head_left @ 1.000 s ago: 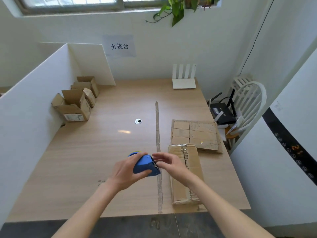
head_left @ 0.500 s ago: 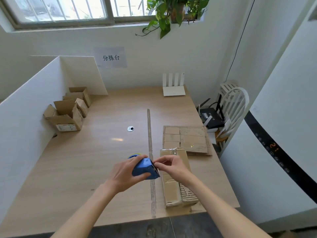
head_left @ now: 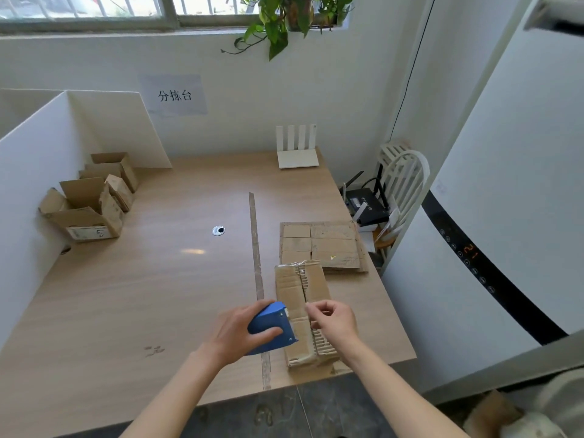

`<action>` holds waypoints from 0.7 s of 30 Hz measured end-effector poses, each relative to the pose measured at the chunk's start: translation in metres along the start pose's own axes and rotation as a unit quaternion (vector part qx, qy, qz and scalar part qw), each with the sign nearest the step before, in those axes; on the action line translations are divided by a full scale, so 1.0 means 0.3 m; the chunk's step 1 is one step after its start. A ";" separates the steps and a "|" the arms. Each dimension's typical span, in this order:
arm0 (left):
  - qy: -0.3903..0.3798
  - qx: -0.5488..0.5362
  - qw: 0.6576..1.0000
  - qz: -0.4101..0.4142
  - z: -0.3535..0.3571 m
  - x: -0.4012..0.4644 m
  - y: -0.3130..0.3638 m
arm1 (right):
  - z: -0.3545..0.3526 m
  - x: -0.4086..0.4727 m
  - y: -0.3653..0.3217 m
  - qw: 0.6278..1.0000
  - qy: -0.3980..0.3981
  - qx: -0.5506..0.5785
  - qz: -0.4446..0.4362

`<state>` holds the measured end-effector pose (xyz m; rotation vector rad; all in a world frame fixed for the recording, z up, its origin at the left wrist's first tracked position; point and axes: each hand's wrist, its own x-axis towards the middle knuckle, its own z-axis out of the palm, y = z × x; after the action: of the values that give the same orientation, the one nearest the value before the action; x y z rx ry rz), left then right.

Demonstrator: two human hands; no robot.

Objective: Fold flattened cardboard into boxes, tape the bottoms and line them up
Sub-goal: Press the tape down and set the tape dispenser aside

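While a blue plastic tape dispenser [head_left: 272,327] is gripped by the left hand [head_left: 235,335], the right hand [head_left: 331,320], beside it, is pinched, seemingly on tape; slack tape could stick to itself.

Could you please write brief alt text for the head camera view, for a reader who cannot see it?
A left hand grips a blue tape dispenser above a wooden table while the right hand pinches near its front edge, over a bundle of flattened cardboard. Folded boxes stand at far left.
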<state>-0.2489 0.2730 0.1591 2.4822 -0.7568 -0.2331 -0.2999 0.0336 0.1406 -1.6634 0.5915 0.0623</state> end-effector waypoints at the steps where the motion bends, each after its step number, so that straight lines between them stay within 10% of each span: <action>1: 0.007 -0.012 1.000 -0.015 0.000 -0.015 -0.023 | -0.036 -0.002 0.028 0.999 0.026 0.007 0.025; 16: -0.093 0.037 0.991 -0.087 0.130 -0.085 -0.078 | -0.211 -0.103 0.293 0.981 0.171 -0.048 0.083; 21: -0.090 0.057 0.990 -0.092 0.108 -0.100 -0.147 | -0.285 -0.075 0.302 0.990 0.090 -0.064 0.082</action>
<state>-0.2628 0.3067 0.1084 2.6678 -0.6277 -0.4993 -0.3813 -0.0444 0.0829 -1.7524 0.8774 0.0713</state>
